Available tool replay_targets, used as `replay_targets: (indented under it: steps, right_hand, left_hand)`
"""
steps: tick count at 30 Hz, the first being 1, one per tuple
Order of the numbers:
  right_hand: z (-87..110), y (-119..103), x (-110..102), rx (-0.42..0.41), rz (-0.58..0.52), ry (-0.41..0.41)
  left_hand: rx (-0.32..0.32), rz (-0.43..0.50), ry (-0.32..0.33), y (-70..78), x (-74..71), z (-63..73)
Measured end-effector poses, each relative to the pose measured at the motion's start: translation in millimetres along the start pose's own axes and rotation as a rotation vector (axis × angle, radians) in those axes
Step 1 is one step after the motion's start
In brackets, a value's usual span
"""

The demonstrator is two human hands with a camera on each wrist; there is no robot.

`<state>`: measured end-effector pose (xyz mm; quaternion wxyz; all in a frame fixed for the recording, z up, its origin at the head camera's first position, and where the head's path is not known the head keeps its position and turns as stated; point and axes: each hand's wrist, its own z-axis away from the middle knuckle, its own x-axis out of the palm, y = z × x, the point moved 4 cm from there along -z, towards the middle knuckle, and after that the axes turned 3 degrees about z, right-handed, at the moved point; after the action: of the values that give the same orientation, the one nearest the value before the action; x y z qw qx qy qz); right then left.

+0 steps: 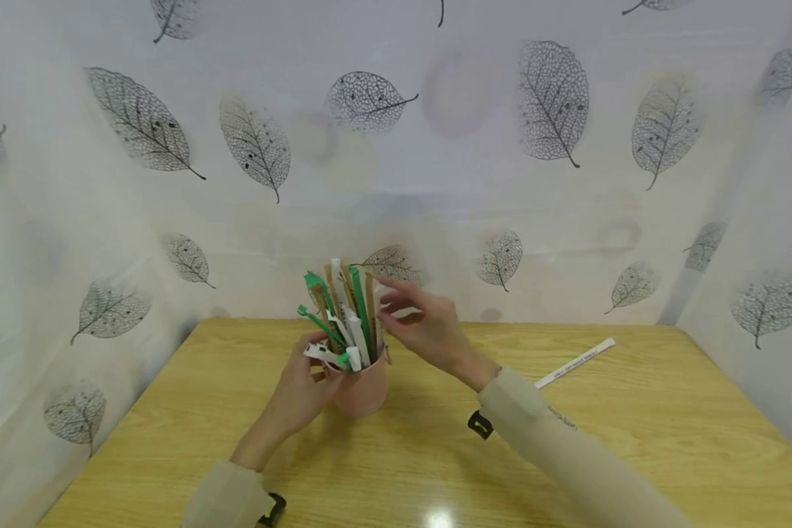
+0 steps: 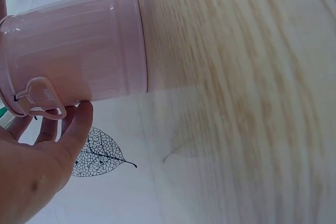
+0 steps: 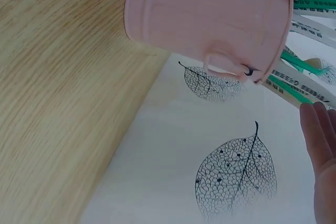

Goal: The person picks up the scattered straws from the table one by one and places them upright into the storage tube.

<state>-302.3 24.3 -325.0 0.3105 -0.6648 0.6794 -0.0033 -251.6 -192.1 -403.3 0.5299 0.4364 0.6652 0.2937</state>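
A small pink bucket (image 1: pixel 361 392) with side loops stands on the table, packed with narrow straw-like sticks (image 1: pixel 359 319) in white, green and brown printed wrappers. My left hand (image 1: pixel 303 389) grips the bucket at its left rim. In the left wrist view its fingers (image 2: pixel 79 124) lie against the wall near the pink loop handle (image 2: pixel 44 98). At the right side of the bunch is my right hand (image 1: pixel 422 323), its thumb and fingers parted around the outermost sticks. The right wrist view shows its extended fingers (image 3: pixel 315 135) right at the wrapped sticks (image 3: pixel 310 90).
One loose white printed stick (image 1: pixel 576 363) lies on the wooden table (image 1: pixel 633 440) to the right, beyond my right forearm. Behind the table's far edge hangs a pale curtain (image 1: pixel 462 205) patterned with dark leaves. Small black devices (image 1: pixel 480 424) sit by both sleeves.
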Motion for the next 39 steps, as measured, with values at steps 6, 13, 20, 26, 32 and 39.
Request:
replay_targets:
  steps: [6, 13, 20, 26, 32, 39]
  right_hand:
    - [4.6, -0.4, -21.2, 0.010, 0.052, 0.007]
    - [29.2, 5.6, -60.5, 0.023, 0.148, -0.105]
    - [74.3, 21.1, -100.6, 0.109, 0.337, -0.476]
    - [110.2, 30.1, -128.5, 0.255, 0.513, -0.725]
    - [134.1, 36.8, -140.6, 0.276, 0.602, -0.796]
    - [149.0, 45.6, -142.9, 0.240, 0.635, -0.792]
  left_hand:
    - [0.005, -0.001, -0.002, 1.3, -1.0, 0.5]
    - [0.016, -0.003, 0.013, 1.1, -2.3, 0.9]
    - [0.007, -0.008, 0.002, -1.5, -1.2, 1.2]
    - [0.025, -0.001, 0.006, -2.3, -1.8, 0.1]
    - [0.039, 0.002, 0.008, -2.3, -2.3, -0.1]
    - [0.029, -0.002, -0.001, -1.5, -0.1, 0.8]
